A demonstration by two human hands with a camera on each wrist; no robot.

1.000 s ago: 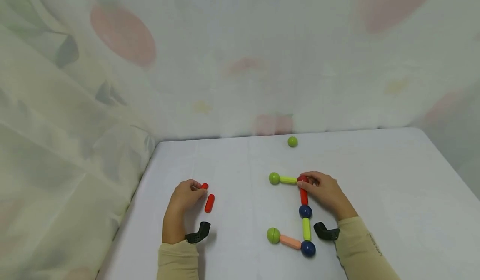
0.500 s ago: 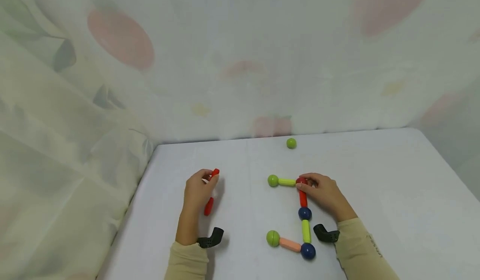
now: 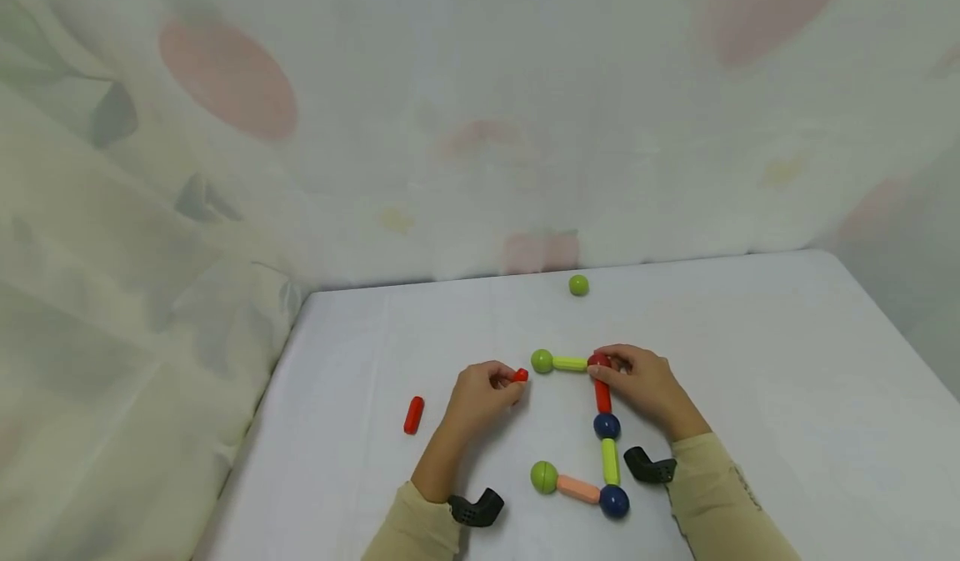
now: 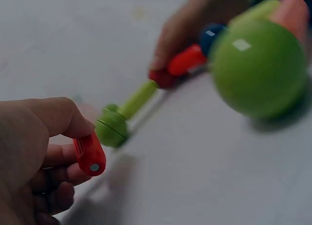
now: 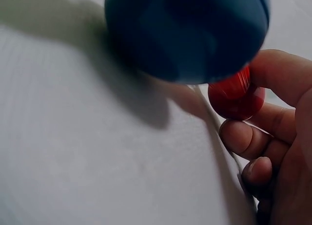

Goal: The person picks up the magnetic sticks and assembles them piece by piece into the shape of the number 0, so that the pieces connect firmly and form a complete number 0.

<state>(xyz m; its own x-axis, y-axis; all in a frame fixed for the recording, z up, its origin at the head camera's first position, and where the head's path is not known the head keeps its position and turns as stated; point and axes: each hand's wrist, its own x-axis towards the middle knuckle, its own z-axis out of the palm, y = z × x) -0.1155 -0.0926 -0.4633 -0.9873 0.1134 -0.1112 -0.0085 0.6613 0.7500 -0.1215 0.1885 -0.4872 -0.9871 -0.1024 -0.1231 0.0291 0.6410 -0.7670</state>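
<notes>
My left hand [image 3: 483, 394] pinches a red magnetic rod [image 4: 90, 157] between thumb and fingers; a silver dot marks its end. The rod is just left of a green ball [image 3: 542, 361], which joins a yellow-green rod [image 3: 570, 363]. At that rod's other end my right hand [image 3: 648, 382] holds a red ball [image 5: 239, 101] with thumb and fingers. From the red ball a chain runs toward me: a red rod [image 3: 603, 397], a blue ball [image 3: 607, 426], another yellow-green rod [image 3: 611, 461], a second blue ball [image 3: 614, 501], an orange rod [image 3: 578, 488] and a green ball [image 3: 543, 477].
A loose red rod [image 3: 414, 415] lies on the white tabletop [image 3: 360, 344] at the left. One more green ball [image 3: 578, 285] sits near the back edge. A patterned curtain [image 3: 420, 127] hangs behind the table and along its left side.
My left hand has lifted the red magnetic rod and carried it right, from beside the loose red rod to near the green ball. My right hand stays on the red ball.
</notes>
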